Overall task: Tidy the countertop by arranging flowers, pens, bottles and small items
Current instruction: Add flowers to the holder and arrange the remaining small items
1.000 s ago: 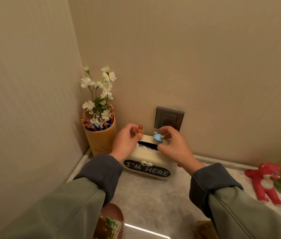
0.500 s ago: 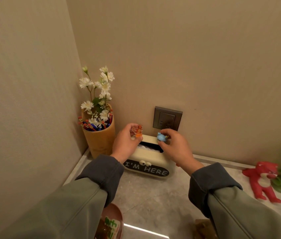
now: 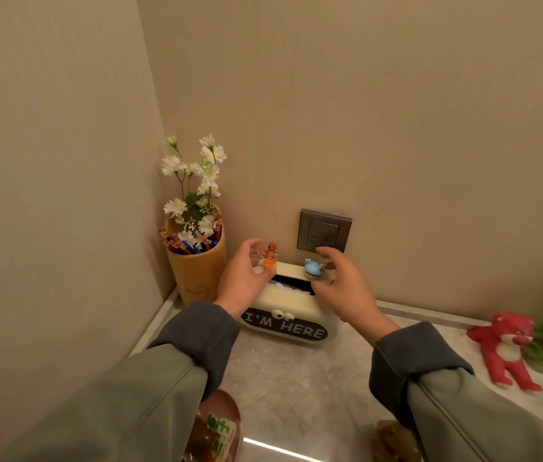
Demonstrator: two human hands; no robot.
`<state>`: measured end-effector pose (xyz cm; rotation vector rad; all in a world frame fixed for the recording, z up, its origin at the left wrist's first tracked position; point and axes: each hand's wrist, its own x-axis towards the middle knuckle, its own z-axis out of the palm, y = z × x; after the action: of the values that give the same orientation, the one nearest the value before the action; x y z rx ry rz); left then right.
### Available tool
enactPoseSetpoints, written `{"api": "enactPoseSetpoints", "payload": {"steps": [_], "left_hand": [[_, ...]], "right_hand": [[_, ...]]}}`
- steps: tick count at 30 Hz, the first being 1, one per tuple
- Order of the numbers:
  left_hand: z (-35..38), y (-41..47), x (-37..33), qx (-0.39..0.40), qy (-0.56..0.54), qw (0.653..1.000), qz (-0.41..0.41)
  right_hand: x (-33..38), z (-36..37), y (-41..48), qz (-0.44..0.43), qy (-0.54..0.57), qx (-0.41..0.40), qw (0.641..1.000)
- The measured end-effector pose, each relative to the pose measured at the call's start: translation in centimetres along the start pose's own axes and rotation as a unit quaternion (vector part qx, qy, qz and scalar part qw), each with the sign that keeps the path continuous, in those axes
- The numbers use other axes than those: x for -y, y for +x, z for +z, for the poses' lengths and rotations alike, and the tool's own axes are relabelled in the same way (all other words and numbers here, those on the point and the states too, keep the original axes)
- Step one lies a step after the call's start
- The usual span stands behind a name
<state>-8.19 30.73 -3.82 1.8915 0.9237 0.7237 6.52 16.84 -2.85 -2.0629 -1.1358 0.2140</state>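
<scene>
Grey marble desk (image 3: 296, 378) against beige wall (image 3: 396, 128): tissue box (image 3: 283, 310) bearing orange figurine (image 3: 270, 255), blue figurine (image 3: 313, 269); left hand (image 3: 241, 278), right hand (image 3: 343, 288) both spread, gripping nothing

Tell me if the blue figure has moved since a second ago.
Yes. The blue figure has shifted slightly right, closer to under the wall socket, and now sits on the tissue box rim behind the slot.

Cream tissue box (image 3: 291, 313) with a black "I'M HERE" label; orange figurine (image 3: 270, 254), blue figurine (image 3: 313, 267); white flowers (image 3: 208, 168) in a tan holder (image 3: 198, 271); red plush (image 3: 505, 348); grey marbled surface (image 3: 296, 378).
</scene>
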Motion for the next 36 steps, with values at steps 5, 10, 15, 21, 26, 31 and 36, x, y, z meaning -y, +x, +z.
{"api": "enactPoseSetpoints", "payload": {"steps": [5,10,15,21,26,31,36], "left_hand": [[-1.9,-2.2,-0.5,-0.009,-0.02,0.999,-0.033],[-4.5,-5.9,-1.5,-0.023,-0.052,0.996,-0.069],[-8.0,-11.3,-1.5,-0.011,-0.041,0.994,-0.106],[-9.9,-17.7,2.1,-0.023,0.001,0.992,-0.12],[-9.0,-22.3,5.8,-0.041,0.086,0.984,-0.151],[-6.8,-25.1,8.0,-0.045,0.132,0.967,-0.215],[-5.1,-25.2,7.4,-0.068,0.079,0.971,-0.214]], "right_hand": [[1.3,-0.6,-2.7,-0.04,0.028,-0.072,0.996],[4.6,-0.5,-6.0,-0.064,0.077,-0.072,0.992],[8.3,0.9,-9.3,-0.044,0.143,0.001,0.989],[8.5,3.9,-13.4,0.002,0.144,0.09,0.985],[8.0,7.0,-17.2,0.05,0.133,0.153,0.978],[7.5,9.0,-21.0,0.039,0.168,0.199,0.965],[5.8,8.8,-22.1,0.058,0.171,0.17,0.969]]}}
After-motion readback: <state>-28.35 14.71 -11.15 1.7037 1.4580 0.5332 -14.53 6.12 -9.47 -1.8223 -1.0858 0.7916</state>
